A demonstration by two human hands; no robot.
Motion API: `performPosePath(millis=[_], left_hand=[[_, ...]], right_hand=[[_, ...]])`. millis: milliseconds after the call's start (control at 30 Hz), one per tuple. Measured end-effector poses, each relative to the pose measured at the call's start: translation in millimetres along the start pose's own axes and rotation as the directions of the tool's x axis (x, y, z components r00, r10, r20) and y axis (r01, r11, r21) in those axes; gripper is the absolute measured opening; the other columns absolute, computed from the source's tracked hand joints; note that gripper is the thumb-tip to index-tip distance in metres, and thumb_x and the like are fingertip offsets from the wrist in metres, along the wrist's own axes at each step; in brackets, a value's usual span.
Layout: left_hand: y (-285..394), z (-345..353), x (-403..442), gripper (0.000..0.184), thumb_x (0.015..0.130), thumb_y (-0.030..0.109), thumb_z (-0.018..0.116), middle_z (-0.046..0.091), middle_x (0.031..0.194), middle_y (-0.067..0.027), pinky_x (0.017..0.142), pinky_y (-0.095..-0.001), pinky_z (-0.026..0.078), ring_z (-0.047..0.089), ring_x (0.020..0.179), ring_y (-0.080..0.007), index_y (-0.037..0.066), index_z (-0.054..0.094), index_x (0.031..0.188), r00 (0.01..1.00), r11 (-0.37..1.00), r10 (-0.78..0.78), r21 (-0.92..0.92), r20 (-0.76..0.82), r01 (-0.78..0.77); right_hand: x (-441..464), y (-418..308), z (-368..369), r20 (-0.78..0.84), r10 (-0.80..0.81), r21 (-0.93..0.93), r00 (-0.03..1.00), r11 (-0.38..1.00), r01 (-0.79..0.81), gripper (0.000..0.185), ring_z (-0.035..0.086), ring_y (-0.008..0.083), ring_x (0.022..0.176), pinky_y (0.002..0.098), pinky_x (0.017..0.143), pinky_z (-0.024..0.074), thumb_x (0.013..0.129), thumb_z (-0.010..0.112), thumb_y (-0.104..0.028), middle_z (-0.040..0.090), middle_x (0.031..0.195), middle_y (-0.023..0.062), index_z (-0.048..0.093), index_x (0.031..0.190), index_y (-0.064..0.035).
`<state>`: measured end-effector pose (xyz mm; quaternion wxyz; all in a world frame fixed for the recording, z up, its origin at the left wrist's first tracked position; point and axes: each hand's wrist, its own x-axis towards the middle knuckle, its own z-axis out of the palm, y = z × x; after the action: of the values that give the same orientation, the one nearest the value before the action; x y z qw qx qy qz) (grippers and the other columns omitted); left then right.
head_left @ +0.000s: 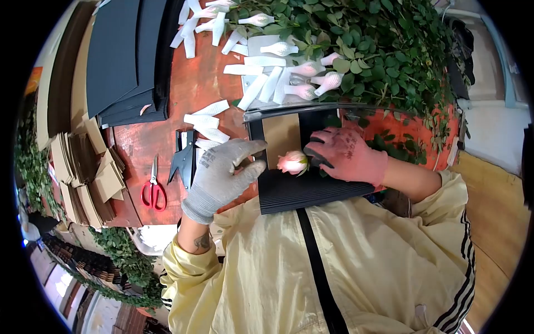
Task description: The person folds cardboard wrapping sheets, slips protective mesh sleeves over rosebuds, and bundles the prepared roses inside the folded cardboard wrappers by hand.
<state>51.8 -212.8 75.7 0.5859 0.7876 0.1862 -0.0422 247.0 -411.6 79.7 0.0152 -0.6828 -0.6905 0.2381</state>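
My right hand, in a pink glove with dark fingertips (345,153), pinches a pale pink rose (292,162) just below its bloom. The rose lies over black corrugated sheet (311,192) at the table's near edge, with a tan cardboard piece (281,136) behind it. My left hand, in a grey glove (225,173), is beside the sheet's left edge, thumb and fingers apart, nothing between them. A black stapler-like tool (182,158) and red-handled scissors (153,192) lie left of it.
White mesh sleeves (208,122) lie beyond my hands, several around pink rosebuds (328,83). Leafy stems (384,50) cover the back right. Black sheets (119,55) are stacked at the back left, tan cardboard pieces (83,172) at the left. A clear-edged stand (334,106) borders the black sheet.
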Motion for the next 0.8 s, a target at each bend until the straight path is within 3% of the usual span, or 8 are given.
performPosePath(millis=[67,133,233,300,433,533,633,800], left_hand=[[-3.5,3.5,-1.9,0.034,0.08,0.019,0.065,0.062,0.081,-0.0108,0.063,-0.0293,0.047,0.061,0.07,-0.0179,0.005,0.061,0.11,0.999,0.999,0.031,0.025,-0.013,-0.03],[6.2,6.7,0.3,0.035,0.079,0.021,0.065,0.061,0.087,-0.0121,0.067,-0.0322,0.047,0.06,0.076,-0.0222,0.005,0.061,0.11,0.973,0.972,0.223,0.095,-0.064,-0.216],[53.8,7.1,1.0,0.048,0.075,0.027,0.069,0.061,0.094,-0.0148,0.073,-0.0358,0.047,0.06,0.084,-0.0296,0.001,0.057,0.113,0.927,0.927,0.374,0.022,-0.001,-0.374],[85.9,17.9,1.6,0.055,0.072,0.028,0.071,0.061,0.095,-0.0159,0.073,-0.0366,0.048,0.06,0.083,-0.0305,-0.001,0.055,0.115,0.868,0.866,0.496,-0.065,-0.011,-0.496],[136.1,41.4,2.4,0.041,0.066,0.018,0.075,0.061,0.086,-0.0121,0.067,-0.0346,0.049,0.061,0.076,-0.0275,0.003,0.064,0.102,0.673,0.674,0.737,0.142,-0.067,-0.725],[153.3,56.3,-7.7,0.039,0.065,0.017,0.075,0.061,0.083,-0.012,0.065,-0.0348,0.048,0.06,0.075,-0.0278,0.003,0.064,0.1,0.69,0.701,0.713,0.138,-0.125,-0.7],[162.6,70.5,-16.7,0.037,0.066,0.016,0.075,0.06,0.081,-0.0115,0.063,-0.0335,0.048,0.059,0.072,-0.0267,0.003,0.063,0.098,0.667,0.68,0.731,0.242,-0.144,-0.692],[167.1,92.3,-34.8,0.036,0.067,0.015,0.076,0.061,0.083,-0.0104,0.061,-0.0299,0.048,0.059,0.07,-0.0208,0.002,0.063,0.099,0.741,0.759,0.647,0.244,-0.18,-0.603]], right_hand=[[-6.8,0.3,-9.5,-0.026,0.008,-0.014,1.0,1.0,-0.009,0.043,0.053,0.0297,0.106,0.0407,0.088,0.0425,0.073,0.064,-0.024,0.053,0.115,0.0106,0.053,0.113,-0.0109],[-19.2,-1.8,-25.1,-0.058,0.035,-0.042,0.998,0.998,-0.038,0.043,0.052,0.0299,0.107,0.0407,0.09,0.0419,0.072,0.064,-0.022,0.052,0.117,0.011,0.053,0.113,-0.0107],[-46.5,-12.4,-50.5,-0.391,-0.013,0.106,0.92,0.993,0.059,0.046,0.053,0.0331,0.104,0.0429,0.088,0.0437,0.063,0.065,-0.008,0.053,0.112,0.0153,0.056,0.108,-0.0042],[-63.3,-14.0,-61.7,-0.428,-0.017,0.145,0.904,0.986,0.086,0.046,0.053,0.0337,0.103,0.0432,0.087,0.0444,0.062,0.065,-0.007,0.054,0.111,0.0159,0.056,0.107,-0.0029],[-92.0,-33.6,-73.5,-0.526,0.002,0.204,0.85,0.971,0.124,0.051,0.051,0.0349,0.108,0.0441,0.091,0.0423,0.062,0.064,-0.006,0.052,0.116,0.0169,0.053,0.112,-0.0016],[-109.8,-44.0,-69.9,-0.569,0.044,0.185,0.821,0.98,0.076,0.056,0.047,0.0345,0.114,0.0438,0.096,0.0391,0.063,0.064,-0.008,0.049,0.121,0.0165,0.051,0.116,-0.0026],[-119.3,-46.1,-69.5,-0.562,0.155,0.384,0.813,0.919,0.089,0.054,0.046,0.0331,0.116,0.0422,0.096,0.0385,0.065,0.068,-0.011,0.049,0.122,0.0145,0.054,0.116,-0.0075],[-136.5,-51.9,-43.1,-0.645,0.176,0.321,0.743,0.945,0.055,0.053,0.047,0.0315,0.114,0.0415,0.094,0.0395,0.065,0.071,-0.013,0.049,0.121,0.0143,0.055,0.115,-0.0078]])
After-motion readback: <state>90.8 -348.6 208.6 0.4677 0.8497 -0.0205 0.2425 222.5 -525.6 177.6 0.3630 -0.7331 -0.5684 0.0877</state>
